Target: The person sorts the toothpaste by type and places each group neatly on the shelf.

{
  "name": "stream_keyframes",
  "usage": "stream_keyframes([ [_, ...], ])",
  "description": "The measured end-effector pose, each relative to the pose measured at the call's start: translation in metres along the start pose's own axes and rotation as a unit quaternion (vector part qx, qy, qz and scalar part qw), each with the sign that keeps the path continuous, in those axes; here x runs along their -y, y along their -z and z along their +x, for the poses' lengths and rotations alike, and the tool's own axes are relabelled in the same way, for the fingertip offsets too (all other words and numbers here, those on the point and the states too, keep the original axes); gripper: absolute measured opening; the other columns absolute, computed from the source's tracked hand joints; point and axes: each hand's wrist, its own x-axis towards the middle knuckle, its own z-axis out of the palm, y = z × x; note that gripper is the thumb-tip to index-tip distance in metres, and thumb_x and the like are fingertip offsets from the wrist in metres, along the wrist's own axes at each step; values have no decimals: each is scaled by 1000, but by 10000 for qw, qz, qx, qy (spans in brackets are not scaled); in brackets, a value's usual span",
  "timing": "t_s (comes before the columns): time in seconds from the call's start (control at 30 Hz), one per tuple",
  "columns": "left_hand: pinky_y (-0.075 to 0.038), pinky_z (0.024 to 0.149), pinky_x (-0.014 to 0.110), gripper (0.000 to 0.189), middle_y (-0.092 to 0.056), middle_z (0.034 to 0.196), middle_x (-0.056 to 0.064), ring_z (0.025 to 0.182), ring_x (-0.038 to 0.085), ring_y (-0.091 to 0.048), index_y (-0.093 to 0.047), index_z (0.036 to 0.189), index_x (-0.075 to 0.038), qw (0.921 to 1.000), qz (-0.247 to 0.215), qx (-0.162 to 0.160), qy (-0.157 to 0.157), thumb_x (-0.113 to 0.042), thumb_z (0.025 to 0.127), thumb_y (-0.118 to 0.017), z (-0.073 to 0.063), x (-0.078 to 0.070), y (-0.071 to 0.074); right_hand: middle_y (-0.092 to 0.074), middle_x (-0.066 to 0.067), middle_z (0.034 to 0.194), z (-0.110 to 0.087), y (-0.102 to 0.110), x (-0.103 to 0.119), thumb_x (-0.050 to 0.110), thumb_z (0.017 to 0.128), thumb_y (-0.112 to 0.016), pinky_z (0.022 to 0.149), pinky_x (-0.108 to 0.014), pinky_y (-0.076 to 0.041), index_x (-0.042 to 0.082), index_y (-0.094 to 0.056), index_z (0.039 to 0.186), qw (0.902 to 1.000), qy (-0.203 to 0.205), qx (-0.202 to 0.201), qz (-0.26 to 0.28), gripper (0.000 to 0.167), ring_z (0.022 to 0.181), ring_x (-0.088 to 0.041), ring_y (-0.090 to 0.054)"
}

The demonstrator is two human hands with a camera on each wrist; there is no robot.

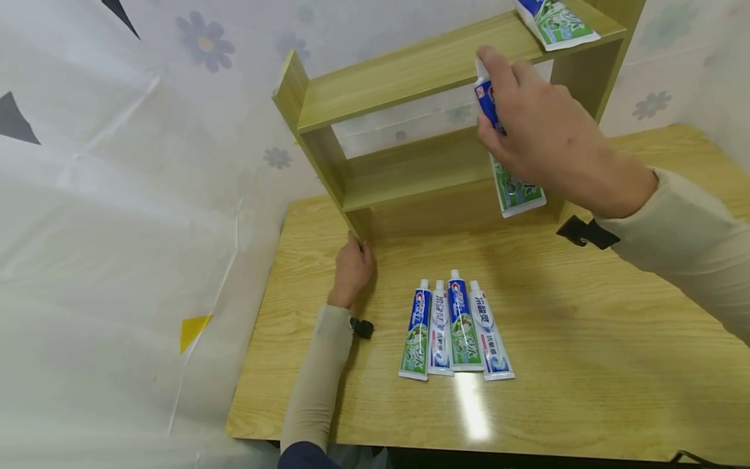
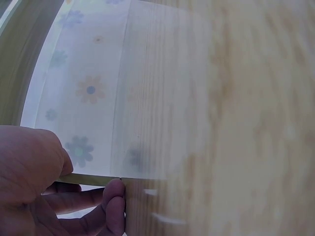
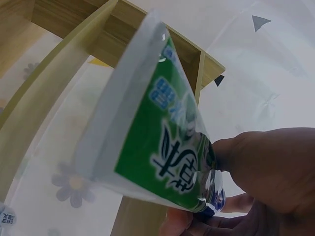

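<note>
Gripping a toothpaste tube (image 1: 518,190) before the shelf (image 1: 404,70), the right hand (image 1: 536,124) seemed mid-transfer; left hand (image 1: 353,268) pinched the shelf's left side; next, placement likely needed steadiness.

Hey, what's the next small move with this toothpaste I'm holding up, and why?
Probably ease the held tube onto the upper shelf, left of the shelved tube: your right grip has it near that shelf's front edge, and bare board shows there.

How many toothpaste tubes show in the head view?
6: four tubes on the table, one in the right hand, one on the upper shelf; more may be hidden.
</note>
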Motion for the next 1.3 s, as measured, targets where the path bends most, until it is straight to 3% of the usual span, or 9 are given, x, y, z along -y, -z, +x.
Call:
stream_keyframes([
  [0.37, -41, 44, 32, 35, -58, 71, 5, 54, 17, -52, -55, 128, 2, 9999, -100, 131, -47, -28, 116, -42, 0, 0, 0, -52, -44, 138, 11, 7, -4, 25, 114, -46, 81, -73, -59, 3, -13, 173, 9997, -196, 119, -10, 71, 98, -63, -65],
  [0.57, -43, 48, 35, 40, -59, 72, 6, 56, 18, -54, -55, 133, 5, 10000, -33, 90, -25, -29, 116, -42, 0, 2, 1, -51, -44, 138, 21, 11, -2, 24, 114, -45, 83, -73, -58, 2, -14, 173, 10000, -13, -55, -40, 71, 100, -61, -63],
  [0.93, -42, 46, 31, 30, -58, 73, 5, 56, 16, -53, -55, 123, -1, 9997, -123, 187, 1, -28, 116, -42, -2, 3, 4, -46, -45, 151, 57, 22, -1, 24, 114, -41, 96, -74, -54, 1, -11, 174, 9997, 75, -131, -203, 71, 120, -70, -61],
  [1.13, -41, 44, 29, 34, -57, 71, 4, 54, 14, -51, -55, 129, 2, 9996, -133, 239, 18, -27, 116, -42, -2, 3, 5, -48, -41, 152, 75, 23, -3, 23, 114, -37, 103, -71, -54, -4, -21, 171, 9998, 40, -101, -156, 65, 121, -64, -62],
  [1.3, -40, 43, 28, 40, -57, 71, 4, 53, 14, -51, -54, 134, 5, 9994, -174, 287, 4, -29, 116, -40, -3, 2, 4, -46, -40, 154, 83, 22, -5, 22, 114, -37, 110, -71, -51, -5, -18, 171, 9998, 66, -127, -133, 66, 124, -60, -58],
])
